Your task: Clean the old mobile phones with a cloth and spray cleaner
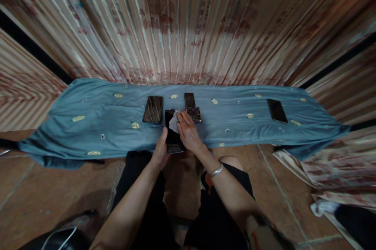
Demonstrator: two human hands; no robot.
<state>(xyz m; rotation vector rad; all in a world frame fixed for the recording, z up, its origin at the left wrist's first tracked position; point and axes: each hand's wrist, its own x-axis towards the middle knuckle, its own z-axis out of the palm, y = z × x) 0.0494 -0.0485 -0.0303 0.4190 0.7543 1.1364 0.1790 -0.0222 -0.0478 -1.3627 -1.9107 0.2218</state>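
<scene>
My left hand (161, 147) grips the left edge of a black tablet or large phone (173, 141), tilted above the front edge of the bench. In my right hand (188, 132) is a pale grey cloth (174, 123), pressed flat against the upper part of the dark screen. Just beyond my right fingers lie a small dark phone-like device (190, 99) and a checkered square case (194, 114), touching or nearly so. Left of the held device, another dark tablet (153, 109) rests face up on the blue cloth cover.
A blue cover (235, 132) with yellow pineapple prints drapes over the long bench. Toward its right end sits a black phone (277, 110). Pleated curtains (188, 26) hang close behind, and dark poles (337, 62) slant at both sides. My knees are under the front edge.
</scene>
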